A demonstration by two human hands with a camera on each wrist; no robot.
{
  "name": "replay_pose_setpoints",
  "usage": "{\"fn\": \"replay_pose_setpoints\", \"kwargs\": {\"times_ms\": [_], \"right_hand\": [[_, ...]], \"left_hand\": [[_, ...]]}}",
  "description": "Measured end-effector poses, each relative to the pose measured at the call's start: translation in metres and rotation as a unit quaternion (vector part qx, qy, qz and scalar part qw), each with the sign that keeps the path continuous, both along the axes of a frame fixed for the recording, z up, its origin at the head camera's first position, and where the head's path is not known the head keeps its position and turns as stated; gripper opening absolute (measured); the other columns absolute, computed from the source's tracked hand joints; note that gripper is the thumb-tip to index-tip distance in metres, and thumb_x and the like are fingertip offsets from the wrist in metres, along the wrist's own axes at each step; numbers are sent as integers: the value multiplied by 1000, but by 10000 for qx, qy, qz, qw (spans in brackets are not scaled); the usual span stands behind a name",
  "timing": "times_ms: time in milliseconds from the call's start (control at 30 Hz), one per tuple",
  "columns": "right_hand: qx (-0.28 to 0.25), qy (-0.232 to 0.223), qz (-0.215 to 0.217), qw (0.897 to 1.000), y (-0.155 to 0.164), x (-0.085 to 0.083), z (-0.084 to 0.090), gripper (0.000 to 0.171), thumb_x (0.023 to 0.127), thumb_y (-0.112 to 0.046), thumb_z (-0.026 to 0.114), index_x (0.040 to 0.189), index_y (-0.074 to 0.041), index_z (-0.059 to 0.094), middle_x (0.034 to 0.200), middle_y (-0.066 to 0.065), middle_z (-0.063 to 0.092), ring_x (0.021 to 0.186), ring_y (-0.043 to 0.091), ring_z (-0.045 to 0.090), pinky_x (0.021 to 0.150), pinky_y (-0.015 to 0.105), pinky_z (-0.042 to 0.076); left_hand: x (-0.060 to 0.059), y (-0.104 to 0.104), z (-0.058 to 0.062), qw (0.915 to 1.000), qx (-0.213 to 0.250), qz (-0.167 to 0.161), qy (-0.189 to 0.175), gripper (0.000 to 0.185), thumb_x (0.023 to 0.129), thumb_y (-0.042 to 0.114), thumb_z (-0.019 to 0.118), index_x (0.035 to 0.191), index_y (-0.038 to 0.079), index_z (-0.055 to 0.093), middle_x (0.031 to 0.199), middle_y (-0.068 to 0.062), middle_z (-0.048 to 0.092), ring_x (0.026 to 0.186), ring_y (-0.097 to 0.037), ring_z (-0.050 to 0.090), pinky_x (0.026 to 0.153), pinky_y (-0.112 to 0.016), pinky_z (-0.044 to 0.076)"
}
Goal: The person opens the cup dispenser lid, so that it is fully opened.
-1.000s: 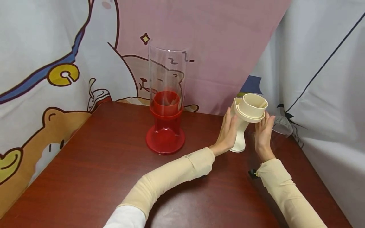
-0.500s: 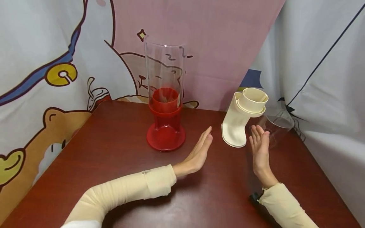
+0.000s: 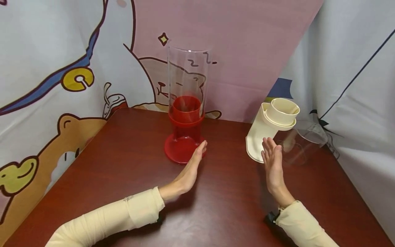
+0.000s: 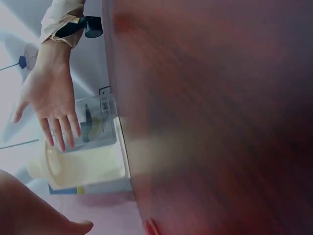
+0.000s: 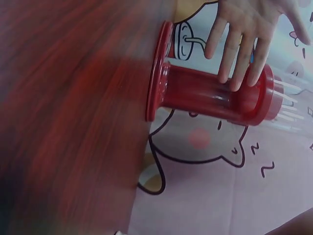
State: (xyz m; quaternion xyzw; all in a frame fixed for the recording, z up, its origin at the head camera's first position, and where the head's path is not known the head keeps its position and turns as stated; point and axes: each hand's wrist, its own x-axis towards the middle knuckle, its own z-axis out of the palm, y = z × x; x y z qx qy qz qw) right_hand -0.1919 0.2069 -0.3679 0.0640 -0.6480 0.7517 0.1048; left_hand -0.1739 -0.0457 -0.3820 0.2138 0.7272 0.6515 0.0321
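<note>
My left hand [image 3: 185,175] is held above the table with straight fingers, in front of the red stand [image 3: 182,151]. In the right wrist view, the red stand [image 5: 195,93] shows behind that hand, and nothing lies in its palm. A clear tube [image 3: 188,75] stands upright on the red stand's cup-shaped top. My right hand [image 3: 273,171] is also straight-fingered, its fingertips overlapping the foot of the cream stand [image 3: 257,135] in the head view. The left wrist view shows its palm bare, in front of the cream stand [image 4: 93,166]. Neither hand grips anything.
To the right of the cream stand is a second clear tube [image 3: 313,137], partly see-through and hard to make out. A dark red wooden table [image 3: 222,206] carries everything. Printed cloth [image 3: 247,51] hangs behind it and along both sides.
Both hands were around the cream stand a second ago and have come away from it. The left hand moved left and toward me; the right drew back slightly. The cream stand stays standing.
</note>
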Motion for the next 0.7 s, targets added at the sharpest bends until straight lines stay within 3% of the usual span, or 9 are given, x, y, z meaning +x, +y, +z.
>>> {"fn": "replay_pose_setpoints", "kwargs": {"times_ms": [200, 367, 533, 700], "right_hand": [[-78, 15, 128, 9999, -16, -7, -1, 64, 96, -48, 12, 143, -5, 10, 148, 11, 16, 137, 18, 13, 113, 33, 7], [7, 48, 225, 9997, -30, -11, 1, 64, 96, -47, 12, 143, -5, 8, 149, 12, 13, 138, 20, 8, 113, 39, 3], [172, 88, 417, 9989, -46, -19, 4, 63, 95, -48, 10, 144, -8, 6, 150, 10, 11, 139, 19, 7, 113, 40, 3], [373, 199, 563, 9975, -67, -33, 5, 63, 95, -50, 12, 144, -10, 9, 150, 8, 13, 139, 19, 8, 113, 38, 4]], "left_hand": [[6, -30, 4, 9989, 290, 372, -84, 53, 96, 47, 8, 143, 24, 16, 147, 4, 21, 136, -16, 21, 111, -45, 16], [3, -53, 3, 9951, 566, 771, -249, 59, 93, 54, 8, 143, 24, 18, 146, 1, 22, 135, -21, 22, 111, -47, 13], [-9, -71, 5, 9907, 704, 1133, -277, 62, 92, 55, 4, 143, 22, 16, 146, 0, 22, 135, -19, 22, 111, -44, 13], [-32, -85, 16, 9850, 882, 1472, -189, 64, 91, 57, 4, 144, 22, 13, 147, 1, 21, 135, -16, 22, 112, -41, 13]]}}
